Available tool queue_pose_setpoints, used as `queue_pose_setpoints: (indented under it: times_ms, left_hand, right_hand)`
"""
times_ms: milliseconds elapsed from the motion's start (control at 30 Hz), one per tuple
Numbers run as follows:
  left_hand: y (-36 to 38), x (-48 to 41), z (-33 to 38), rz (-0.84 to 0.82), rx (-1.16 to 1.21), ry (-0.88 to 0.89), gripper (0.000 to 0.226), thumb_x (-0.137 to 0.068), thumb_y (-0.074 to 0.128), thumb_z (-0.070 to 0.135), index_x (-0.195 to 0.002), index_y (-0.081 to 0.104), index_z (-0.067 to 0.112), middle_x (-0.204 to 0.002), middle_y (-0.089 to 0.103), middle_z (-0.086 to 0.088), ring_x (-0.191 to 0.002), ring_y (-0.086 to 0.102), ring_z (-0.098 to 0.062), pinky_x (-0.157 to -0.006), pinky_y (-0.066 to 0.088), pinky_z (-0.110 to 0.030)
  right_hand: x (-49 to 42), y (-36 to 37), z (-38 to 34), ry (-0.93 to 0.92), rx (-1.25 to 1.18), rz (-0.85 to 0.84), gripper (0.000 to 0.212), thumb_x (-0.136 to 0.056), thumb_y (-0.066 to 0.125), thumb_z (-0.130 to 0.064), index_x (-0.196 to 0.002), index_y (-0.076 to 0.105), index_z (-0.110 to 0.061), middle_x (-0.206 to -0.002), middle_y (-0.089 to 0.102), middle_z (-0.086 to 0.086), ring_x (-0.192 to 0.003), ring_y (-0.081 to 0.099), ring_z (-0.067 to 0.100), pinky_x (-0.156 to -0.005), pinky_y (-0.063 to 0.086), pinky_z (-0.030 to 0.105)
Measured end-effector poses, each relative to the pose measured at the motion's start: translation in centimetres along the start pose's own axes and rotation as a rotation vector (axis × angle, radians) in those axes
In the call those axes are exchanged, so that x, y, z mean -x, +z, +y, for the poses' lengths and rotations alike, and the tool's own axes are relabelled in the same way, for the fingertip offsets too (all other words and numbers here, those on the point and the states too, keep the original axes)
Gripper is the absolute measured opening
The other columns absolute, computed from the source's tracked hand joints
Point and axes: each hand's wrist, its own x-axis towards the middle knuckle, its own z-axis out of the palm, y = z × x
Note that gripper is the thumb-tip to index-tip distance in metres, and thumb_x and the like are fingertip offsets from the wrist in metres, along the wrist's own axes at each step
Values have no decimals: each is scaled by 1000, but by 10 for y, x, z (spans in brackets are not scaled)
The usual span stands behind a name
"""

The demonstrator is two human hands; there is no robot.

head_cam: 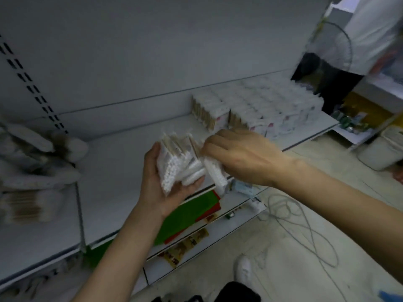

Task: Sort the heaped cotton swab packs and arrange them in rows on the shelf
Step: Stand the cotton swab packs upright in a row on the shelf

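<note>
Left hand (162,184) cupped a bundle of cotton swab packs (178,162) at frame centre, fingers curled under it. Right hand (237,155) pinched one pack (216,175) at the bundle's right edge. Sorted rows (261,110) stood upper right on the shelf (122,171); the unsorted heap (32,162) lay left. Step in hand: squaring the bundle. Next move likely requires carrying it to the rows.

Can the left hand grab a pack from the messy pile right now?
Probably not: the left hand is full, gripping a bunch of packs, though nothing blocks the way to the pile.
</note>
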Motion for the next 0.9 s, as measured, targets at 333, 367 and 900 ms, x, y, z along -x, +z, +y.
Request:
queue_pose_setpoints:
  times_ms: [333, 367, 900]
  left_hand:
    - [27, -48, -37, 181, 136, 368, 55, -70, 66, 54, -110, 73, 17, -124, 65, -11, -116, 59, -27, -102, 42, -42]
    - [26, -50, -42, 188, 145, 395, 58, -62, 74, 50, -109, 74, 16, -126, 64, -11, -116, 58, -27, -100, 43, -41]
    - [37, -63, -120, 135, 231, 562, 66, -65, 70, 53, -120, 65, 18, -129, 60, -8, -119, 57, -30, -103, 40, -45]
  right_hand:
    - [2, 49, 137, 86, -542, -64, 46, -86, 67, -27, -129, 50, -22, -102, 65, 7, -84, 61, 25, -72, 48, 34]
    - [1, 53, 150, 116, -571, -44, 41, -85, 66, -28, -124, 53, -23, -99, 66, 6, -83, 62, 25, -71, 49, 34]
    - [-18, 107, 191, 16, -153, -20, 34, -88, 59, -30, -117, 61, -13, -116, 52, 11, -110, 45, 29, -90, 25, 37]
